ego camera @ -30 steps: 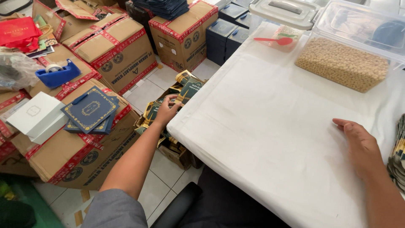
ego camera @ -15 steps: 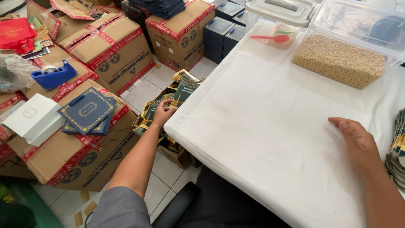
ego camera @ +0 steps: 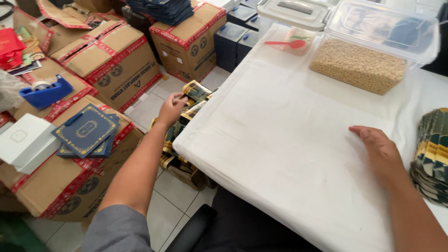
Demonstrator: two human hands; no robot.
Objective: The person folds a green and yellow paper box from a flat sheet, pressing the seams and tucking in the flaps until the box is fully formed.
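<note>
My left hand (ego camera: 171, 108) reaches down beside the table's left edge, fingers closed on a dark green and gold packet (ego camera: 195, 90) from a floor box holding several such packets (ego camera: 179, 140). My right hand (ego camera: 381, 151) rests flat, palm down, on the white cloth of the table (ego camera: 280, 140). A fanned stack of the same green and gold packets (ego camera: 431, 156) lies just right of that hand.
A clear tub of tan grains (ego camera: 359, 65) with a loose lid stands at the table's back, a red spoon (ego camera: 285, 44) beside it. Taped cardboard cartons (ego camera: 112, 60) crowd the floor at left, with blue booklets (ego camera: 86, 130), a white box (ego camera: 23, 142) and a blue tape dispenser (ego camera: 45, 91).
My left hand has lifted slightly over the floor box with a packet in its fingers. My right hand stays flat on the cloth; the view has shifted a little.
</note>
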